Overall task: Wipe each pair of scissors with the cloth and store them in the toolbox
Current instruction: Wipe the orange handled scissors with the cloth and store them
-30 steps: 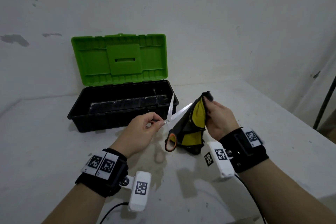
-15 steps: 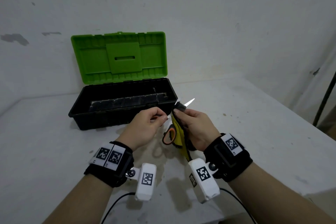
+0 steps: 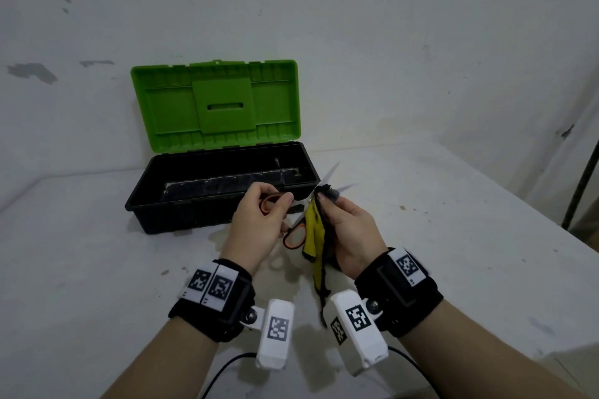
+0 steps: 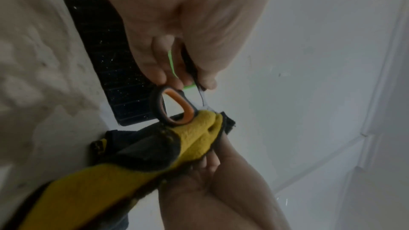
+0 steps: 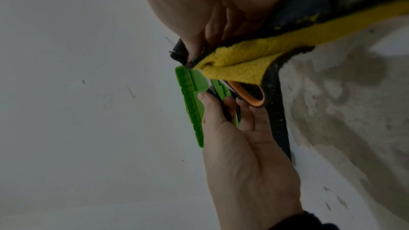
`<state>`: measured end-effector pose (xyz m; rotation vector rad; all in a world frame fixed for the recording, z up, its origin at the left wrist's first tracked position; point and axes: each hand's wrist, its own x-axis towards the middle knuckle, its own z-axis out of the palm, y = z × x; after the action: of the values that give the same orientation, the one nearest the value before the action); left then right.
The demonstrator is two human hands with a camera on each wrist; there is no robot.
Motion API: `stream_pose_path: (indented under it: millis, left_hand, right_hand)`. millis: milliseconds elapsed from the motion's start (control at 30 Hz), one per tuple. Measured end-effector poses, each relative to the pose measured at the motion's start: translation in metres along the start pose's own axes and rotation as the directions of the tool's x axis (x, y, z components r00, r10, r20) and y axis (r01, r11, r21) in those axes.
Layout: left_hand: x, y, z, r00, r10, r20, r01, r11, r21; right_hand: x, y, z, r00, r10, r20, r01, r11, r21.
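Now, scissors (image 3: pixel 299 223): held in the air above the worktop (image 3: pixel 453 253), just in front of the toolbox's right end, blades spread wide and pointing up and away; half a second ago only one blade tip showed past the right hand.
Left hand (image 3: pixel 259 223): fingers curled round one orange-lined handle loop, thumb and fingertips pinching it; the second loop hangs free just beside the cloth. It sits a little higher and closer to the toolbox rim than before.
Right hand (image 3: pixel 350 233): fingers and thumb pinch the folded cloth around the blades near the pivot, as it did half a second ago.
Cloth (image 3: pixel 314 236): yellow with dark edging, bunched at the blades, its long tail hanging down between the two wrists; a second ago it was spread wider along the blade.
Toolbox (image 3: pixel 181 214): black tray, green lid (image 3: pixel 217 104) standing open against the wall, unmoved; what lies on its floor is too dim to tell.
Worktop: white and stained, a damp-looking patch under the hands.
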<state>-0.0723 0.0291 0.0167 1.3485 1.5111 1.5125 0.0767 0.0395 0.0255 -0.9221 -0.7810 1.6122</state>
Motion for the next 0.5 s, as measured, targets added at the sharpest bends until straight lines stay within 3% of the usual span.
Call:
stream_pose_path:
  millis: [167, 333, 500]
  left_hand:
    - [0.000, -0.006, 0.007, 0.980, -0.135, -0.145, 0.141, 0.990, 0.031]
    - [-0.001, -0.005, 0.013, 0.968, -0.107, -0.226, 0.106, 0.994, -0.013]
    - [-0.007, 0.002, 0.018, 0.966, -0.115, -0.230, 0.128, 0.991, 0.043]
  right_hand:
    - [-0.002, 0.005, 0.005, 1.000, -0.027, -0.012, 0.027, 1.000, 0.011]
    - [-0.007, 0.012, 0.008, 0.998, 0.043, 0.043, -0.043, 0.999, -0.012]
    - [-0.011, 0.016, 0.011, 1.000, 0.007, 0.019, -0.007, 1.000, 0.008]
